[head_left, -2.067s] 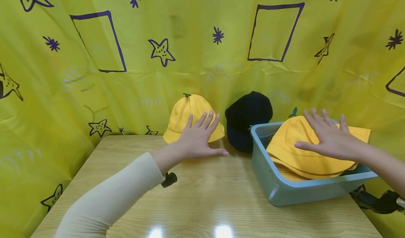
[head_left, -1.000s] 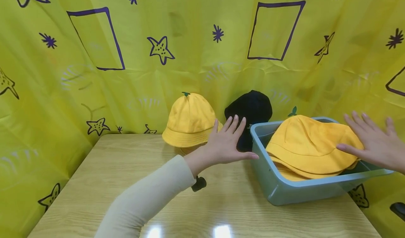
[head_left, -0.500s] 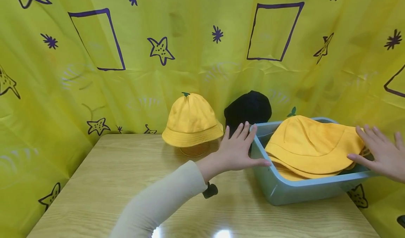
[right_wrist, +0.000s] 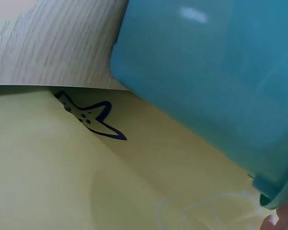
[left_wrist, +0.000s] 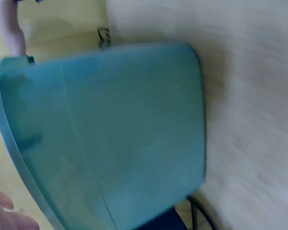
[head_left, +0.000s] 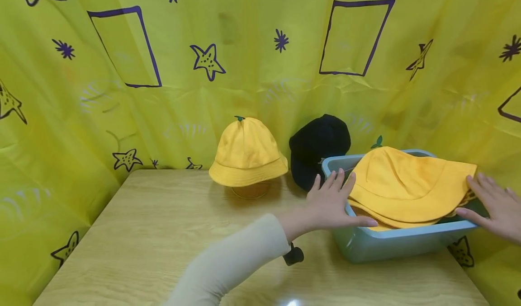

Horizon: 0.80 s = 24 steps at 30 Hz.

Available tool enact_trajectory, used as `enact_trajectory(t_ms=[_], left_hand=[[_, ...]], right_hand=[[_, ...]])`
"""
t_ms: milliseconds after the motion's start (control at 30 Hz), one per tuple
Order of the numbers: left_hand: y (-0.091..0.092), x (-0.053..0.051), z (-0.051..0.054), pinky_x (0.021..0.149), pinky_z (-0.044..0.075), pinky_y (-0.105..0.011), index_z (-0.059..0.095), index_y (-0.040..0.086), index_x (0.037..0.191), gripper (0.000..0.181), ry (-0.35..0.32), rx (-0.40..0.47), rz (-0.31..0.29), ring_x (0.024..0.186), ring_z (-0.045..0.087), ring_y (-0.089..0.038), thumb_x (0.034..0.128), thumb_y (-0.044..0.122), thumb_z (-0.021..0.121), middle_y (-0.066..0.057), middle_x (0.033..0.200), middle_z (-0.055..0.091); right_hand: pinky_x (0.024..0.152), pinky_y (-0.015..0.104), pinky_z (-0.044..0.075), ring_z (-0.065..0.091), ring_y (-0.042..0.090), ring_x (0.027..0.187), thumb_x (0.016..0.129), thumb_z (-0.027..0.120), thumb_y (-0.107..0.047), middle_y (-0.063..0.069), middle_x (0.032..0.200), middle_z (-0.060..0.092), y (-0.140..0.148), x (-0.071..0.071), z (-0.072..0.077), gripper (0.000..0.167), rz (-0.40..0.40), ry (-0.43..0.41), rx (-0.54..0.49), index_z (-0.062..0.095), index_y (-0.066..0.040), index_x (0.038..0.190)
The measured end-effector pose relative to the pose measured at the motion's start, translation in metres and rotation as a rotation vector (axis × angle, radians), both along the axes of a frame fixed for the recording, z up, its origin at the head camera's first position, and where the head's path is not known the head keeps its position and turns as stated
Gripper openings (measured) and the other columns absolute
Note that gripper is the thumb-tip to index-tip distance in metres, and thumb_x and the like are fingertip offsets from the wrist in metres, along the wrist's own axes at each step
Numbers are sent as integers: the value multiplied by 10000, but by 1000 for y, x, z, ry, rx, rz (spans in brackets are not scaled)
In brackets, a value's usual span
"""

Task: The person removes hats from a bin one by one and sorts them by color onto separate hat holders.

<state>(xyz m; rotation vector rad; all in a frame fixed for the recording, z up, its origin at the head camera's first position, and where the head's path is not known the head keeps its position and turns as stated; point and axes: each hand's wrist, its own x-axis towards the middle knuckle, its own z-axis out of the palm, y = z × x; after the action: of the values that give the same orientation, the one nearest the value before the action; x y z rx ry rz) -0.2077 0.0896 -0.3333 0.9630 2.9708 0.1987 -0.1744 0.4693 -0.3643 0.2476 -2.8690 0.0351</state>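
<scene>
A blue-green plastic bin (head_left: 399, 247) stands at the table's right side, holding stacked yellow bucket hats (head_left: 403, 184) that rise above its rim. My left hand (head_left: 331, 206) is at the bin's left end, fingers spread and straight. On the opposite end my right hand (head_left: 494, 206) has its fingers extended by the rim and the hats' edge. Left fingers (left_wrist: 9, 213) show beside the rim in the left wrist view. In the right wrist view, right fingertips (right_wrist: 285, 215) are at the rim's corner; contact is hard to tell. Neither hand holds a hat.
A yellow bucket hat (head_left: 248, 157) with a green sprout sits on a low wire stand at the table's back. Beside it, behind the bin, is a black cap (head_left: 321, 138). A yellow patterned curtain (head_left: 244, 89) hangs behind the wooden table (head_left: 154, 233).
My left hand has moved right, from in front of the hat on the stand to the bin's left end. The right hand has drawn right from over the hats to the bin's right end.
</scene>
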Motion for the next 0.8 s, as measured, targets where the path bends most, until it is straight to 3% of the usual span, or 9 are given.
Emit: enact_trajectory(t_ms=[300,467,800], left_hand=[[23,6,-9,1180,76,-385,-91,311,1508,1057,-8,-28,-12,1456,-46,-109,713,900,280,64,1591,-19],[32,7,-13,1180,71,-357,-62,306,1516,1017,55,-80,-17,1454,-47,-87,733,894,213,83,1590,-14],[32,9,-12,1179,47,-357,-47,344,1512,965,63,-145,-41,1454,-20,-76,740,890,148,141,1580,-24]], right_hand=[[1091,488,-207,-248,396,1364,998,427,-340,378,1452,-162,1,-1,-13,801,106,24,-138,-71,98,1446],[1093,454,-220,-273,313,1375,1008,406,-319,298,1479,-213,0,2,-15,779,115,34,-122,-79,113,1437],[1066,515,-235,-311,234,1359,1020,361,-353,298,1471,-215,-4,6,-13,781,81,23,-44,-96,140,1417]])
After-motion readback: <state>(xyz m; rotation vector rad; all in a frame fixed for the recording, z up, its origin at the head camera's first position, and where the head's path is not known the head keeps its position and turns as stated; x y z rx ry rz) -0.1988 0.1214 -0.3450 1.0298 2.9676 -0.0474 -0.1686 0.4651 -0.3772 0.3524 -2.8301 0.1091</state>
